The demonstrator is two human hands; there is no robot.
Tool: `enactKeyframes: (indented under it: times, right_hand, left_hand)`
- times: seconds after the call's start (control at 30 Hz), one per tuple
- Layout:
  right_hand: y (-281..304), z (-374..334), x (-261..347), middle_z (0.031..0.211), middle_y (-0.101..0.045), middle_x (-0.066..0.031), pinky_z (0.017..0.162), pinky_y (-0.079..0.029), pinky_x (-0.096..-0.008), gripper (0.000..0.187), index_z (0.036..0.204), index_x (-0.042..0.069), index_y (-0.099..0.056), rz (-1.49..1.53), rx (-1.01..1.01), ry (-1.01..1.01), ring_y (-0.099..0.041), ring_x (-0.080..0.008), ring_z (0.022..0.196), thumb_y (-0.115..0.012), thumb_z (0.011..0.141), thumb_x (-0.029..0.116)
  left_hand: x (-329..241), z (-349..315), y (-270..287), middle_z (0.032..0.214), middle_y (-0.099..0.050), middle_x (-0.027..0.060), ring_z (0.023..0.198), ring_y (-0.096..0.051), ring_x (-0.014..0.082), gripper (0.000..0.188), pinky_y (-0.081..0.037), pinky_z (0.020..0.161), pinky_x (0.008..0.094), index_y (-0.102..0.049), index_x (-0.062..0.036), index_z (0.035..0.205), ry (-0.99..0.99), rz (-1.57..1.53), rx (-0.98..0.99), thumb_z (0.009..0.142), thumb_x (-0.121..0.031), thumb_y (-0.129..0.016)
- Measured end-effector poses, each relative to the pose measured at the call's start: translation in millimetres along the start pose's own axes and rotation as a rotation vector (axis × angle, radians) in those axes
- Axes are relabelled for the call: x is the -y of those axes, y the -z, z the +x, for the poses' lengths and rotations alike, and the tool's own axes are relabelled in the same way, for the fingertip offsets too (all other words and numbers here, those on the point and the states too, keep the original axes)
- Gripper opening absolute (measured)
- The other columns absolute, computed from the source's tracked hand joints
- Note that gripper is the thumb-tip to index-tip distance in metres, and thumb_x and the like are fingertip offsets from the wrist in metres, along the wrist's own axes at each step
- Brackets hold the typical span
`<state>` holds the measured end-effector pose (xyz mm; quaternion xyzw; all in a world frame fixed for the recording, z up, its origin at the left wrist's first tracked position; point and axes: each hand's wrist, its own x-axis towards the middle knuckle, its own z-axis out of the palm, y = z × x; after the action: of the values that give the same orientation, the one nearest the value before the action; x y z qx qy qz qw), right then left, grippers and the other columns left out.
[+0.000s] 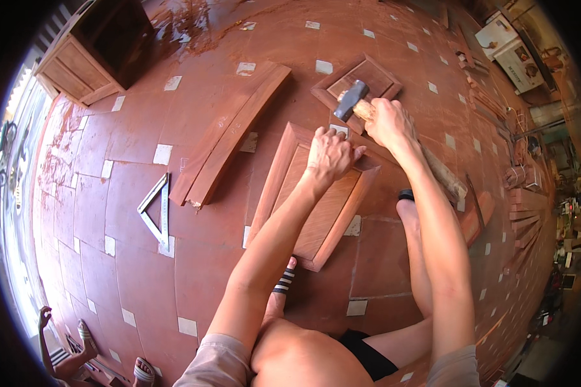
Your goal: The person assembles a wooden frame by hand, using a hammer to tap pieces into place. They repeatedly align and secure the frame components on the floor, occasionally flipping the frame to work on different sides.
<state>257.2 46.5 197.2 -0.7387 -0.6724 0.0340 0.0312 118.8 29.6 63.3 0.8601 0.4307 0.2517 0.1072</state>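
A hammer [352,100] with a dark metal head and wooden handle is gripped in my right hand [391,121], raised over the floor beyond a framed wooden panel [323,213]. The panel lies flat between my feet. My left hand [332,155] is closed with curled fingers over its far rail, the thumb toward the right; the fingertips are hidden. A smaller framed panel [374,79] lies just beyond, partly behind the hammer and right hand.
Left of the panel are long wooden boards [232,132] and a metal angle frame [153,209]. A wooden cabinet [87,58] stands far left. A wooden length [444,174] lies beyond my right forearm, stacked wood [529,209] farther right. Another person's feet [87,338] show lower left.
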Motion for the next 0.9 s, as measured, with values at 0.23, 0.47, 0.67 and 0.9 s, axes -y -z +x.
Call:
enactKeyframes:
  times: [0.23,0.47,0.67,0.9]
  right_hand:
    - [-22.9,20.2,70.2,0.097,-0.075,-0.0231,0.078,-0.058,-0.051,0.018,0.091,0.001,-0.073,-0.05,0.105,0.121,-0.075,-0.0377,0.093,-0.056,0.096,0.006]
    - [-32.1,27.0,70.4,0.1,-0.075,-0.0245,0.087,-0.058,-0.0526,0.015,0.101,0.005,-0.075,-0.112,-0.044,0.137,-0.072,-0.0435,0.101,-0.067,0.09,0.008]
    - [-31.9,16.9,62.7,0.1,-0.074,-0.0259,0.088,-0.057,-0.0555,0.018,0.104,0.004,-0.072,-0.064,-0.046,0.145,-0.071,-0.0455,0.102,-0.071,0.087,0.013]
    - [-2.0,-17.1,-23.5,0.113,-0.072,-0.0253,0.094,-0.057,-0.0543,0.023,0.11,0.007,-0.073,0.048,-0.029,-0.221,-0.069,-0.0456,0.111,-0.075,0.087,0.015]
  left_hand:
    - [5.1,-5.6,-4.2,0.087,-0.075,0.013,0.089,-0.069,0.0286,0.015,-0.043,0.084,0.0452,-0.075,-0.0103,0.089,-0.023,-0.089,-0.136,0.088,-0.021,-0.064]
    - [8.2,-4.6,-11.8,0.089,-0.075,0.0102,0.091,-0.069,0.0268,0.016,-0.043,0.085,0.0445,-0.074,-0.0115,0.095,-0.015,-0.062,-0.093,0.088,-0.02,-0.063]
    - [7.4,-4.9,-18.7,0.086,-0.075,0.0086,0.094,-0.068,0.0246,0.042,-0.041,0.089,0.0438,-0.078,-0.0134,0.081,-0.011,0.038,-0.141,0.1,-0.046,-0.059]
    - [9.9,1.1,-26.2,0.078,-0.072,0.0089,0.082,-0.066,0.0276,0.044,-0.044,0.081,0.0437,-0.072,-0.0109,0.069,-0.037,-0.035,-0.255,0.102,-0.039,-0.061]
